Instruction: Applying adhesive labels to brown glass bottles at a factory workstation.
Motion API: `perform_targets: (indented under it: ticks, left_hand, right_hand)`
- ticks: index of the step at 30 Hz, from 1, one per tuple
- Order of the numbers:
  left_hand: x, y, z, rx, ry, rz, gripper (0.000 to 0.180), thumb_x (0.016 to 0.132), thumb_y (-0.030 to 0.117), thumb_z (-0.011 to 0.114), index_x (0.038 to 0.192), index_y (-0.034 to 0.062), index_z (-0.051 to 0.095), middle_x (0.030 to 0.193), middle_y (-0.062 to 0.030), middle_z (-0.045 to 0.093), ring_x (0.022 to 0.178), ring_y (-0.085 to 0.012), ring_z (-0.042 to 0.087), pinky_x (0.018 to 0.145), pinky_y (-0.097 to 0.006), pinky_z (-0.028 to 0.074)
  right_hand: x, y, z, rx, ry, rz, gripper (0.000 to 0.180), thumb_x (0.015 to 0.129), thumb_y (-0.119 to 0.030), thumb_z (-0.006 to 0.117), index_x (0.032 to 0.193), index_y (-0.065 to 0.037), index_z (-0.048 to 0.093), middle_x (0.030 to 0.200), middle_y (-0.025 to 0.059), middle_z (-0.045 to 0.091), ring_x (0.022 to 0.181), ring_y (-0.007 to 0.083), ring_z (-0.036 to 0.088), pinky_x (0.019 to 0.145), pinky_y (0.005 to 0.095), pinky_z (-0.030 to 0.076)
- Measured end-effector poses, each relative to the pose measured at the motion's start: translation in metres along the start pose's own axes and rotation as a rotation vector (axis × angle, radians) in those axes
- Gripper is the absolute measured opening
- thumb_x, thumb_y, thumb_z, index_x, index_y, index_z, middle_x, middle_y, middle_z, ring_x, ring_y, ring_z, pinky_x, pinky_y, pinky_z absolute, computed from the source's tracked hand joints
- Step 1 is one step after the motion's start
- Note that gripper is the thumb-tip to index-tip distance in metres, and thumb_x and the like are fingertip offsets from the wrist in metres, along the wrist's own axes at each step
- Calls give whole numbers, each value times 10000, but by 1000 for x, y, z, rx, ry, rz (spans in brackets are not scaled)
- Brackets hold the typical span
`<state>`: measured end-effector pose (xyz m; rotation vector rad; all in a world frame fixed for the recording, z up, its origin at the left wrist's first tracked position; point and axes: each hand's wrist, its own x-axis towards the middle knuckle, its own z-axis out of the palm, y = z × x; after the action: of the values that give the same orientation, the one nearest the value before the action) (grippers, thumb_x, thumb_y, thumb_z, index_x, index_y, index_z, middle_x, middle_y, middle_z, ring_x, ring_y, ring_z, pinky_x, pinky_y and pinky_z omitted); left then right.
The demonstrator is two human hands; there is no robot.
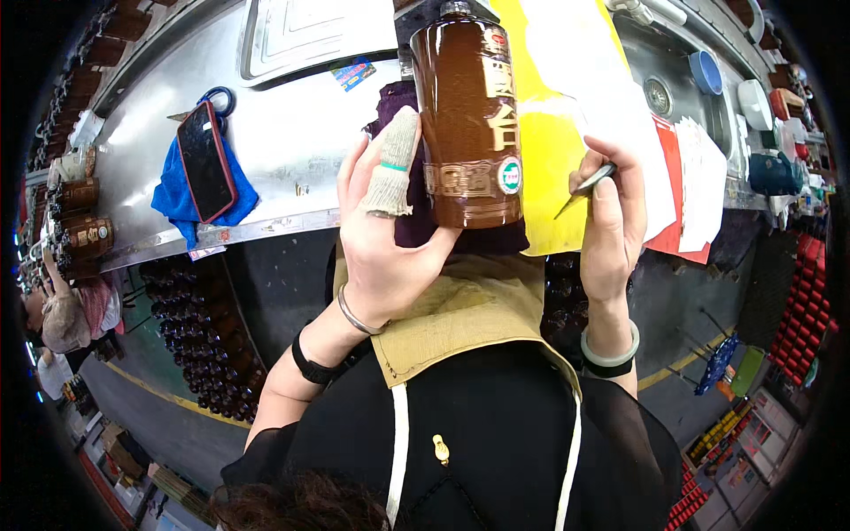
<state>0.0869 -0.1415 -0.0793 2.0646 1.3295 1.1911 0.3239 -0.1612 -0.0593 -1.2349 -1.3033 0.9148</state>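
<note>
A glossy brown bottle [467, 115] with raised pale lettering and a small round green-and-white emblem lies in front of me, its neck pointing away. My left hand [382, 239] holds it from the left, thumb near its base; a knitted cloth sleeve [396, 164] covers a finger. Under the bottle is a dark purple cloth [412, 232]. To the right of the bottle, apart from it, my right hand [614, 217] pinches a small dark pointed tool [586, 188], tip toward the lower left. Its exact kind is unclear.
A phone [208, 164] rests on a blue cloth [164, 190] at the left of the metal bench. A metal tray [310, 40] stands behind. Yellow sheeting [553, 133], red and white papers [704, 177] and a sink [660, 93] lie rightward. Brown bottles [199, 341] stand below left.
</note>
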Motion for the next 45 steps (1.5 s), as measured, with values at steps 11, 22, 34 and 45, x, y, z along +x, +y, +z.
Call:
perform_targets:
  ticks: [11, 22, 34, 45]
  left_hand:
    - [3, -1, 14, -505, -99, -312, 1061, 861, 252, 890, 1627, -88, 238, 1599, -248, 425, 1479, -330, 444, 1230, -425, 346]
    - [7, 5, 21, -536, -16, -331, 833, 958, 165, 759, 1607, -92, 304, 1507, -242, 514, 1382, -327, 525, 1176, -419, 393]
    - [2, -1, 24, -482, -50, -289, 733, 1041, 98, 649, 1651, -22, 260, 1609, -180, 433, 1465, -252, 451, 1215, -398, 363]
    - [0, -1, 24, -525, -19, -282, 681, 1035, 123, 626, 1606, -80, 315, 1588, -256, 435, 1468, -370, 430, 1236, -436, 302]
  right_hand:
    - [6, 4, 34, -12, -80, 330, 559, 956, -213, 822, 1433, -30, 596, 849, -77, 412, 732, 33, 374, 653, 198, 331]
    - [7, 6, 42, -53, -132, 311, 567, 947, -191, 823, 1433, -6, 596, 800, -75, 385, 721, 46, 367, 647, 214, 326]
    - [7, 6, 42, -51, -122, 336, 577, 952, -219, 824, 1421, 20, 587, 796, -71, 390, 724, 46, 376, 655, 210, 332]
    - [9, 2, 45, -70, -116, 333, 580, 942, -234, 835, 1403, 22, 593, 807, -75, 401, 735, 47, 383, 665, 212, 337]
